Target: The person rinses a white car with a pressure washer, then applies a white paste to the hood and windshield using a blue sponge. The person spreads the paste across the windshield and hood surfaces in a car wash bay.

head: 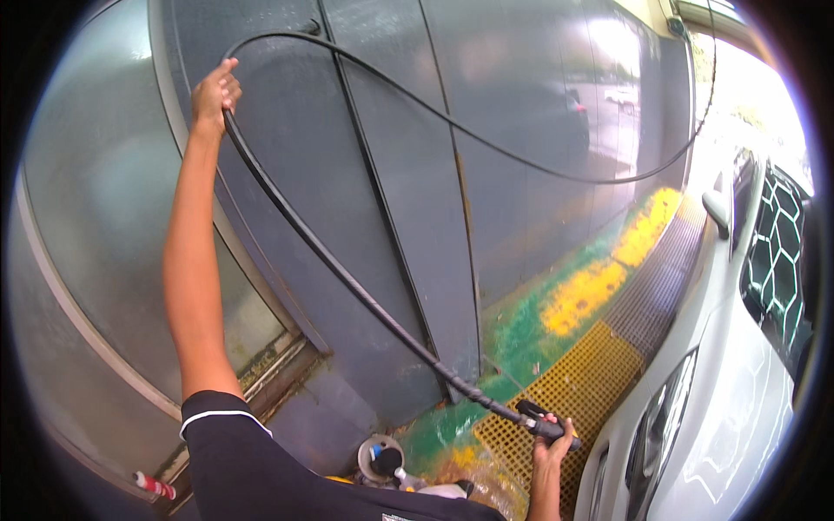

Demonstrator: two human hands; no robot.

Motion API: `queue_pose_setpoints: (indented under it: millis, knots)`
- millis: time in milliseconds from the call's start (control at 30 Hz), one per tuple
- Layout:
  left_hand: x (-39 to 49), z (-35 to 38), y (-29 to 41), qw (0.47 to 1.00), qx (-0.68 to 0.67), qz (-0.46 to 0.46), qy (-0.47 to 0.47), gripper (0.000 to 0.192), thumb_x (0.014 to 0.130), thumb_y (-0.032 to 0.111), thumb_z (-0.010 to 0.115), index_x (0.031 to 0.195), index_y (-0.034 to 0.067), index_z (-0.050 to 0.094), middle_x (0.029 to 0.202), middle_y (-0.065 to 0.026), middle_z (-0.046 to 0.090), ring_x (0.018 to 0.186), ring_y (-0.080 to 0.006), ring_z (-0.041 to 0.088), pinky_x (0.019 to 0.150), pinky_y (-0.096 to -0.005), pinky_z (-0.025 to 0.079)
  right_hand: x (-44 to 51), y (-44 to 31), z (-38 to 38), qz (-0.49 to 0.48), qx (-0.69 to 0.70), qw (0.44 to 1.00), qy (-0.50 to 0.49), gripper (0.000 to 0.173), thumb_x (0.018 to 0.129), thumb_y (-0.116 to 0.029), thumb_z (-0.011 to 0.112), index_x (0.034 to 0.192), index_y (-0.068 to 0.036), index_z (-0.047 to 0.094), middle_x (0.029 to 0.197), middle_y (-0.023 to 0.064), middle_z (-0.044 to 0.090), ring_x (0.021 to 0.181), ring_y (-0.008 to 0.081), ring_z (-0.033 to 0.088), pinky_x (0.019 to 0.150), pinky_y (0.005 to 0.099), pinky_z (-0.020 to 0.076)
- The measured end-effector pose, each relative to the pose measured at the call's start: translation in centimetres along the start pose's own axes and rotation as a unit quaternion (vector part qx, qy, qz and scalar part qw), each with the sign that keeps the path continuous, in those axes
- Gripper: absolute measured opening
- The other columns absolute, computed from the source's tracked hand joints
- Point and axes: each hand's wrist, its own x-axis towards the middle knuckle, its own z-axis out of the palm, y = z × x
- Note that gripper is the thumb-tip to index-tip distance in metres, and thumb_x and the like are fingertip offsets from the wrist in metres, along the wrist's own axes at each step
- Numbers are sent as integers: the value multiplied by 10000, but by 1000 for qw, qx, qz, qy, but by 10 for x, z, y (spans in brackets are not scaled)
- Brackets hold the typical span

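Raised high at the upper left, my left hand (217,95) is closed around a black hose (306,233). The hose arches over beside a dark hook (313,27) on the grey panel wall; I cannot tell whether it rests on it. From there it sags to the right, then rises along the far corner. Its other stretch runs down to a black spray gun (546,426), which my right hand (554,449) grips low at the right. The gun is beside the front of a silver car (707,384). My right palm is partly hidden.
Yellow and dark floor grating (560,371) runs alongside the car. Yellow-painted curb blocks (583,296) edge the green floor by the wall (541,215). A bucket with bottles (365,456) stands near my body. A red bottle (155,486) lies on the ledge below a framed glass panel (98,143).
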Motion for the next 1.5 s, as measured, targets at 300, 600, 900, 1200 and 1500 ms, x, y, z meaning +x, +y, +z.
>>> queue_pose_setpoints:
  millis: [300, 600, 900, 1200, 1500]
  knots:
    - [6, -15, 33, 975, 142, 154, -79, 391, 967, 300, 611, 1166, -37, 628, 597, 85, 297, 427, -10, 306, 390, -188, 270, 22, 128, 60, 99, -63, 992, -54, 265, 984, -271, 571, 1027, -20, 501, 875, 122, 591, 852, 275, 602, 893, 424, 520]
    - [118, -77, -28, 996, 33, 78, 16, 174, 911, 190, 688, 962, 25, 664, 584, 95, 369, 438, -12, 314, 388, -210, 245, 48, 177, 17, 210, -123, 970, 10, 486, 950, -471, 566, 1091, -10, 510, 963, 149, 641, 981, 341, 637, 928, 516, 519]
    - [-97, 2, -207, 999, -18, 17, 20, 371, 1032, 329, 505, 1251, 30, 531, 644, 54, 325, 458, -18, 284, 358, -186, 255, 114, 123, -100, 76, -246, 933, 251, 282, 944, -219, 597, 1144, -54, 486, 958, 149, 612, 824, 351, 662, 708, 512, 604]
    - [-291, 137, -315, 992, -45, -44, 106, 332, 1043, 363, 467, 1119, 42, 509, 640, 30, 363, 449, -44, 293, 362, -212, 234, -52, -127, -94, -7, -645, 764, -11, 521, 918, -354, 689, 1323, -44, 581, 1040, 76, 694, 881, 152, 672, 730, 316, 578]
    - [-315, 26, -403, 775, 594, -119, 182, 566, 926, 457, 595, 1331, 66, 538, 1214, -243, 611, 1069, -393, 625, 879, -492, 509, -366, -423, -374, -3, -582, 757, 297, 376, 880, -414, 715, 1039, -73, 715, 875, 50, 699, 673, 161, 663, 607, 325, 559]
